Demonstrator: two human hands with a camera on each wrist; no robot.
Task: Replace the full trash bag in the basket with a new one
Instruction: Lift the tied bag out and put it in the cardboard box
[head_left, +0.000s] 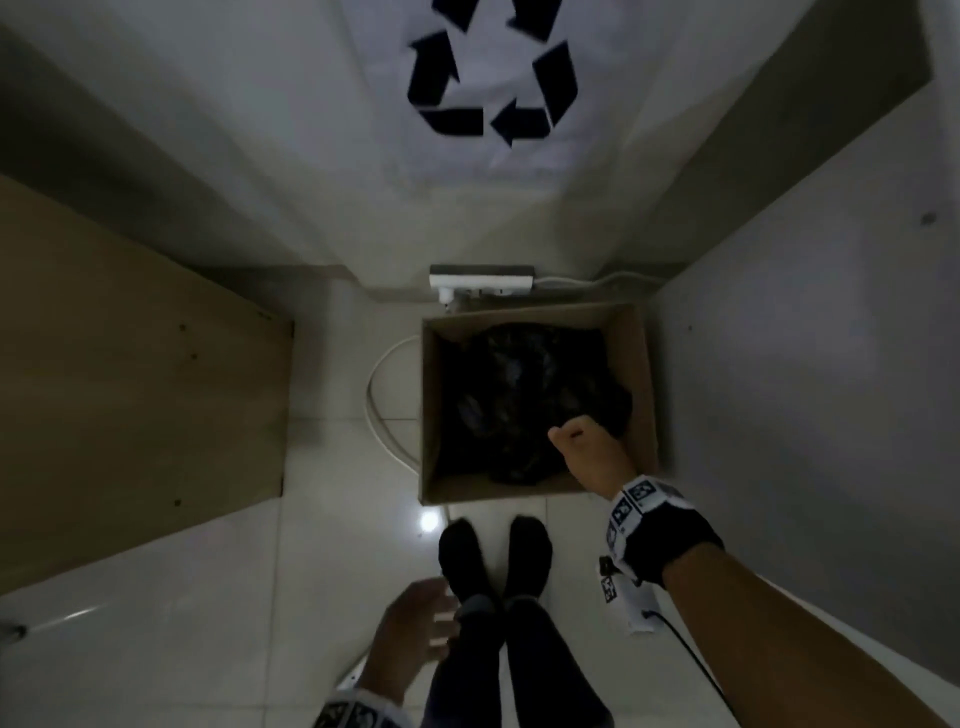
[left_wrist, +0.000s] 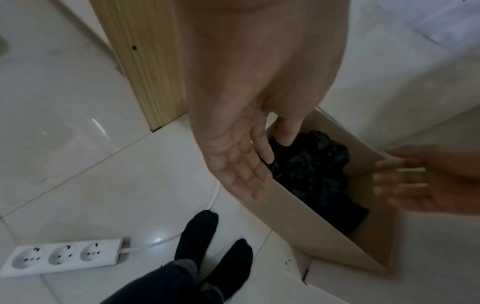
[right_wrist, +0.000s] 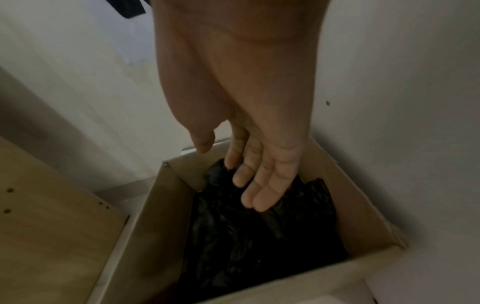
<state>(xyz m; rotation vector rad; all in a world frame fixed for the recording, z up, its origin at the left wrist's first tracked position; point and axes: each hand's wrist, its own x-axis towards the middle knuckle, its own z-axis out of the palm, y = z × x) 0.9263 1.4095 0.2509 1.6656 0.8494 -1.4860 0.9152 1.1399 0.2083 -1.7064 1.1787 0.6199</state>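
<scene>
The right hand (right_wrist: 249, 164) hung with fingers (right_wrist: 262, 197) loosely straight, holding nothing, just above the black trash bag (right_wrist: 259, 236) inside the cardboard box (head_left: 641, 395) — wall close right, power strip (head_left: 480, 283) behind. The left hand (left_wrist: 233, 164) was spread — empty.

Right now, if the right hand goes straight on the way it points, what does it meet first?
Most likely the black trash bag inside the cardboard box. The right hand, fingers straight, points down into it; how far above the bag it is stays unclear.
</scene>
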